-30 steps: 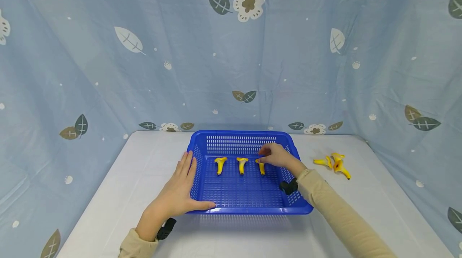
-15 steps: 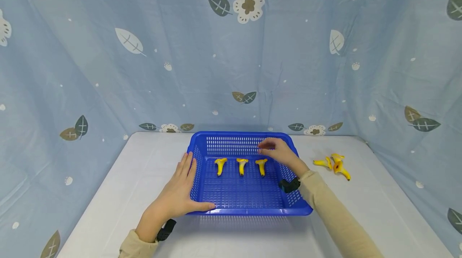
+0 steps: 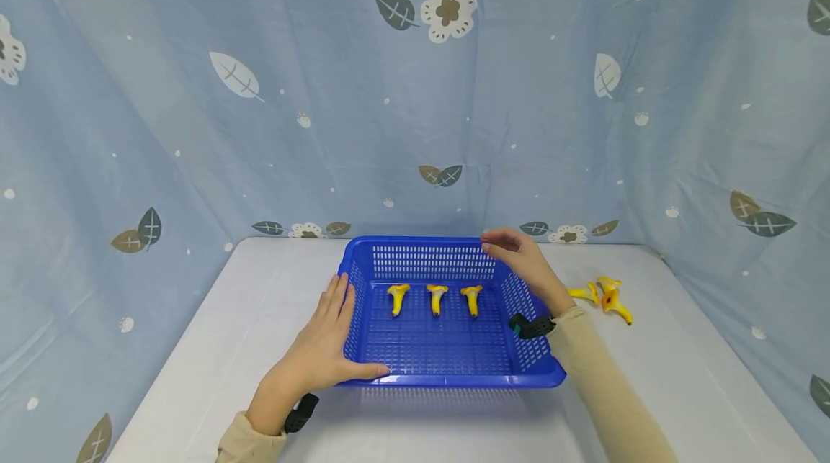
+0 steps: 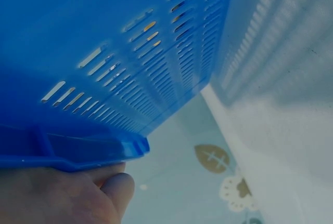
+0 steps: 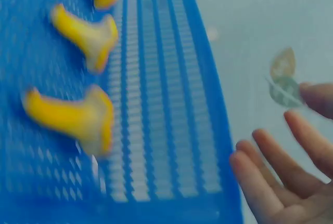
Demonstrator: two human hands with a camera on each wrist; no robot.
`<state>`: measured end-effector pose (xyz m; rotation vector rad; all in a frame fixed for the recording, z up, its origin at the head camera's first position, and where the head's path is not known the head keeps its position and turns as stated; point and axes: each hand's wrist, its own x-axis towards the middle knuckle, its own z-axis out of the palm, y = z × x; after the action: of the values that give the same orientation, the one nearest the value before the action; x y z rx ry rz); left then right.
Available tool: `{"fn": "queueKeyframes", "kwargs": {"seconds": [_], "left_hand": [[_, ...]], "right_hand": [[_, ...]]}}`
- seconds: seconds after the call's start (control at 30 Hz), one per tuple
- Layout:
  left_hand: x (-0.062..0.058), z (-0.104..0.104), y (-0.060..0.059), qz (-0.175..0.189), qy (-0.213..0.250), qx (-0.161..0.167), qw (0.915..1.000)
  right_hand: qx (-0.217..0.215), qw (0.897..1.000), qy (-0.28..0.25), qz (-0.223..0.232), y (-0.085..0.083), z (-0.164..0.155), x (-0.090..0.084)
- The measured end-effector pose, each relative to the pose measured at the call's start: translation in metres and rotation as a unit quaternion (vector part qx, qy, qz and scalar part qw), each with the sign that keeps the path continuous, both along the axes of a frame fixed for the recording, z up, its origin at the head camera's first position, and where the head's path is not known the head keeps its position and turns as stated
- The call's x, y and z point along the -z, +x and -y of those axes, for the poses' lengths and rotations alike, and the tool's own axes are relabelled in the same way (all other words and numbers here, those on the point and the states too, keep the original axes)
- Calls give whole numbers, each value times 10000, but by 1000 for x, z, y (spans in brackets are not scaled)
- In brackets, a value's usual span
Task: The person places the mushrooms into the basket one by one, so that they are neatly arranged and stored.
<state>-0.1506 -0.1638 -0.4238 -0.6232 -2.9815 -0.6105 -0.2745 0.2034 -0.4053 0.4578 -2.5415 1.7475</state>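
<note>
Left hand [image 3: 318, 355] flat, fingers straight, pressed against the basket's [image 3: 447, 376] left wall, thumb along the front rim. Right hand [image 3: 521, 261] spread and empty, above the far right corner of the basket. Three yellow mushrooms [image 3: 436, 297] lie in a row inside; more mushrooms [image 3: 603, 294] sit on the table [image 3: 194, 348] right of the basket.

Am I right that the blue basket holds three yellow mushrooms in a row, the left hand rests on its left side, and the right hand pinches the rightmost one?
Not quite. The right hand holds nothing: the head view shows it open above the blue basket's far right corner, apart from the three yellow mushrooms. The left hand does rest on the left side.
</note>
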Motion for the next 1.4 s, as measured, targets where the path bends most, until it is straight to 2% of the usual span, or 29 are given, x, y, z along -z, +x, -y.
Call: {"fn": "queueKeyframes", "kwargs": {"seconds": [0.17,0.33,0.47,0.6,0.73,0.9,0.93,1.0,1.13,1.23,1.4], "left_hand": [[0,0,0,-25,-39,20,10000],[0,0,-1,-70,-97,11,9999],[0,0,-1,-15,-37,13,10000],[0,-1,0,14,-7,0,10000],[-1,-1,0,19,11,-1,10000],[-1,0,0,39,12,4,10000],[-1,0,0,38,8,3,10000],[0,0,0,24,28,13,10000],[-1,0,0,-31,78,34,10000],[-2,-1,0,-33,83,21,10000],[-2,-1,1,24,72,-11,10000]], "right_hand": [[171,9985,-510,-97,5,-24,-13],[420,9926,-1109,-277,13,-51,-21],[637,9863,-1455,-434,22,-74,-22],[1007,9755,-1780,-805,33,-98,-14],[1579,9543,-2277,-1116,44,-116,-1],[2440,9157,-2894,-1348,53,-133,16],[2644,9103,-2893,-1334,54,-135,20],[3065,9057,-2672,-1198,57,-141,28],[3693,8985,-2316,-515,62,-148,43],[3871,9021,-1895,-202,63,-152,51],[3927,9180,-549,101,62,-158,63]]}}
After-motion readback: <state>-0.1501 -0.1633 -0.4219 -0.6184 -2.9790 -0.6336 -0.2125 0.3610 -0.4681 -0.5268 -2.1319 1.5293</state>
